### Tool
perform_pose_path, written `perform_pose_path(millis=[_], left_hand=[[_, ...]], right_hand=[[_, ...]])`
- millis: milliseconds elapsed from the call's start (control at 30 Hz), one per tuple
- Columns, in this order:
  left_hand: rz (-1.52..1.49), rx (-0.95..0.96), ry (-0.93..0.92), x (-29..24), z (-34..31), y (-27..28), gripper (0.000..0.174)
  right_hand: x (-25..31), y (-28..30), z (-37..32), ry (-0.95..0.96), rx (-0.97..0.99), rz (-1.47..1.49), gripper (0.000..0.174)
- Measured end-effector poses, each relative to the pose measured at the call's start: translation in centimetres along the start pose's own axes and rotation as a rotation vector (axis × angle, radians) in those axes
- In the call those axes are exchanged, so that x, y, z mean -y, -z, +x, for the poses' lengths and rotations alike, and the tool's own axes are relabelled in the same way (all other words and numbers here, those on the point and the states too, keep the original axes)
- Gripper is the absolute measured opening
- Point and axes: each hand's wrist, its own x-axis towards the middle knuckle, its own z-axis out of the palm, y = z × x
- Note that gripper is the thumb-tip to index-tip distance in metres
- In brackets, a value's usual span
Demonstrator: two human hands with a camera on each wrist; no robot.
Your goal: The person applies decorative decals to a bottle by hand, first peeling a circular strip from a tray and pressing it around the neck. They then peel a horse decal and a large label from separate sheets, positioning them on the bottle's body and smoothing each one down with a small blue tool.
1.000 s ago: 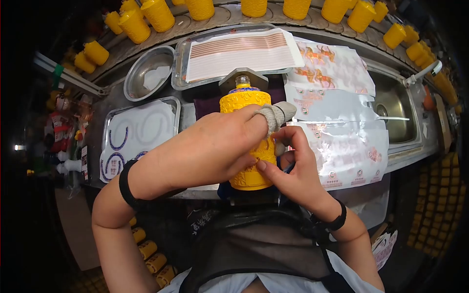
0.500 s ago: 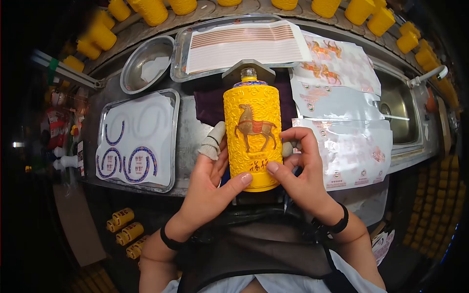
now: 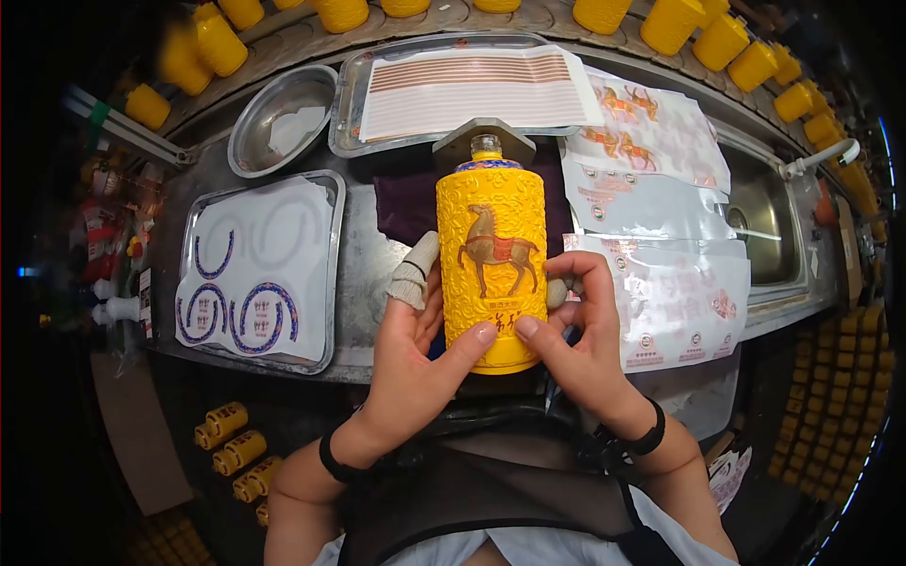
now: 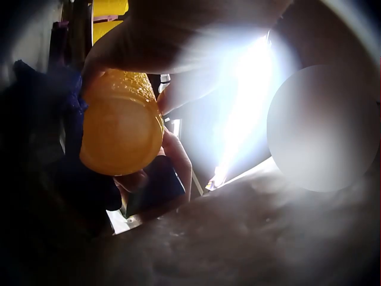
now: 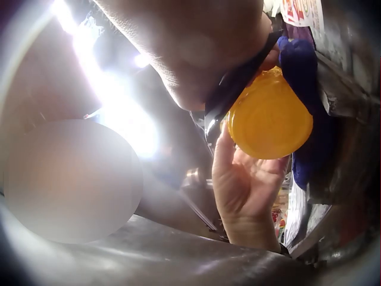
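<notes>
A yellow embossed bottle (image 3: pixel 492 269) with a clear glass neck stands between both hands, its neck pointing away from me. A brown horse picture (image 3: pixel 497 250) with a red saddle lies on its front, with small dark lettering below. My left hand (image 3: pixel 408 344) holds the lower left side, thumb on the front beside the lettering; a pale cloth cover sits on one finger. My right hand (image 3: pixel 587 344) grips the lower right side, its thumb at the lettering and a covered fingertip showing at the edge. In the right wrist view the bottle's round base (image 5: pixel 271 119) faces the camera.
Left lies a metal tray (image 3: pixel 332 274) with blue curved decals, below a steel bowl (image 3: pixel 247 151). Behind the bottle is a tray (image 3: pixel 349 118) of striped sheets. Printed decal sheets (image 3: pixel 661 302) lie right, beside a sink (image 3: pixel 769 226). Yellow bottles (image 3: pixel 670 26) line a conveyor at the back.
My left hand, first crossed over the bottle's front, has gone back to its left side, uncovering the horse picture. Lately the left thumb has slid up and right, nearer the right thumb.
</notes>
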Motion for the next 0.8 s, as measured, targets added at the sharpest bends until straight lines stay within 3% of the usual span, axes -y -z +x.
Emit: perform_pose_path(millis=[800], left_hand=[[-0.021,0.01,-0.022,0.03,0.07,-0.12,0.085]], right_hand=[[-0.18,0.12,0.12,0.012,0.014,-0.019,0.053]])
